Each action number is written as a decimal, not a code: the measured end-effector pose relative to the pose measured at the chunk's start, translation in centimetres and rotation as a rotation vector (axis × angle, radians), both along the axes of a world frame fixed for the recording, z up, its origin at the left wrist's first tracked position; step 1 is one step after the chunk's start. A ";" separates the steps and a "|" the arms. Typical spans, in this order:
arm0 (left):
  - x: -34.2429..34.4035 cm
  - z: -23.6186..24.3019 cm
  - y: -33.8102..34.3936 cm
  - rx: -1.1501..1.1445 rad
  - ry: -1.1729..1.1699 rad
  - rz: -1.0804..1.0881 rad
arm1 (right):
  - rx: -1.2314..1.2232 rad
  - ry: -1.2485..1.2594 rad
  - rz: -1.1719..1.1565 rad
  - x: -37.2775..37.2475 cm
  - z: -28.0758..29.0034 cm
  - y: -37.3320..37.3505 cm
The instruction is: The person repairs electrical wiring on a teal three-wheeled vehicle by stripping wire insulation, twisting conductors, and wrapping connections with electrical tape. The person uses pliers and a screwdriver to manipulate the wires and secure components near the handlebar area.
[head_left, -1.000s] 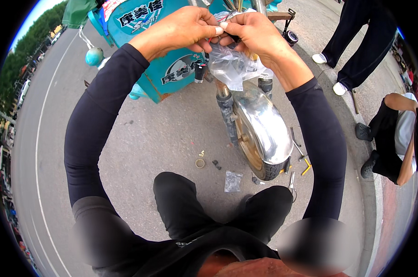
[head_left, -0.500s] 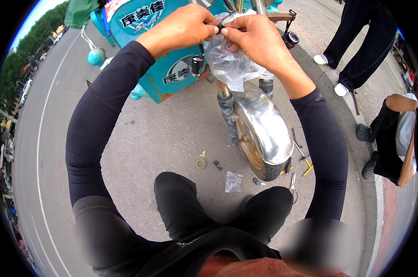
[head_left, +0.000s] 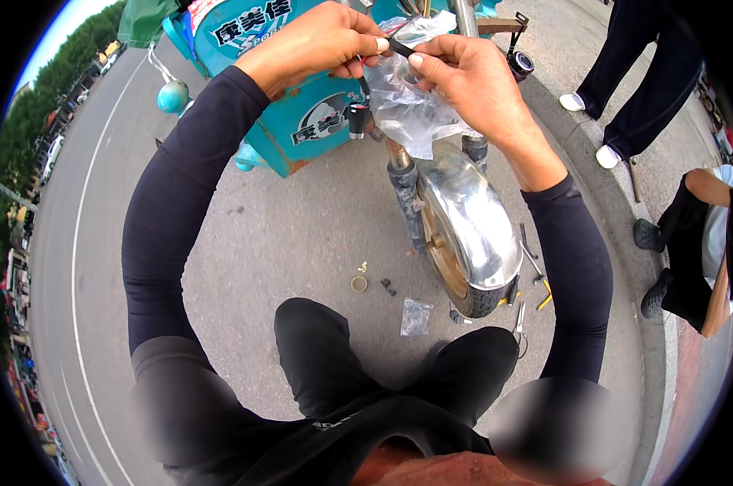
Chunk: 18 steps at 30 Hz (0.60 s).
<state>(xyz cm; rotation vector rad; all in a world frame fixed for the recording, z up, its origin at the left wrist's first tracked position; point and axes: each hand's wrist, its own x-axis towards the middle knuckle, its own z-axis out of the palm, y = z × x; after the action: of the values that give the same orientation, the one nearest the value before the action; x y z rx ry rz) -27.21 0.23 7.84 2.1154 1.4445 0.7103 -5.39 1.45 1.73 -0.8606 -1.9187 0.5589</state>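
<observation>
My left hand (head_left: 318, 40) and my right hand (head_left: 464, 77) are raised together in front of a teal three-wheeled scooter (head_left: 302, 121). Between them hangs a clear plastic bag (head_left: 407, 105); my right hand pinches its top. My left fingers pinch a small black part with a cable (head_left: 365, 81), which hangs down beside the bag. Under the hands stands the scooter's front wheel (head_left: 464, 267) with its shiny chrome mudguard (head_left: 476, 219).
On the asphalt by the wheel lie a small ring (head_left: 358, 283), a black bit (head_left: 387, 286), a small clear bag (head_left: 416, 317) and hand tools (head_left: 532, 271). One person stands at the upper right (head_left: 634, 73), another crouches at the right edge (head_left: 698, 243). A kerb (head_left: 617, 202) runs along the right.
Both hands stayed together at the bag while they shifted a little in the picture. My left fingers now pull the black part clear of the bag's mouth.
</observation>
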 end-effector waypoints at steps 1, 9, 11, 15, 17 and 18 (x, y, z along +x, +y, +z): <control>-0.1 -0.1 -0.1 -0.012 -0.042 -0.007 | -0.022 -0.020 0.022 0.0 0.1 0.2; -0.1 0.1 1.1 -0.041 0.021 -0.010 | -0.032 0.012 0.031 0.0 0.3 0.4; 0.1 0.4 1.2 -0.012 0.063 0.002 | -0.027 -0.001 0.029 0.1 0.6 0.3; 0.5 0.3 1.3 0.020 0.096 -0.024 | -0.006 -0.027 0.011 0.1 0.6 0.3; 0.7 0.4 1.3 0.031 0.115 -0.045 | 0.001 -0.043 0.006 0.1 0.7 0.5; 0.7 0.3 1.4 0.053 0.130 -0.048 | 0.005 -0.048 0.009 -0.1 0.8 0.6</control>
<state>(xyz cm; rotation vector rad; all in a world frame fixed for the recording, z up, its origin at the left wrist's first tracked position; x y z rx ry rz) -26.47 1.59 8.15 2.2661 1.4516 0.6093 -5.44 2.10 2.56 -0.8695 -1.9673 0.5428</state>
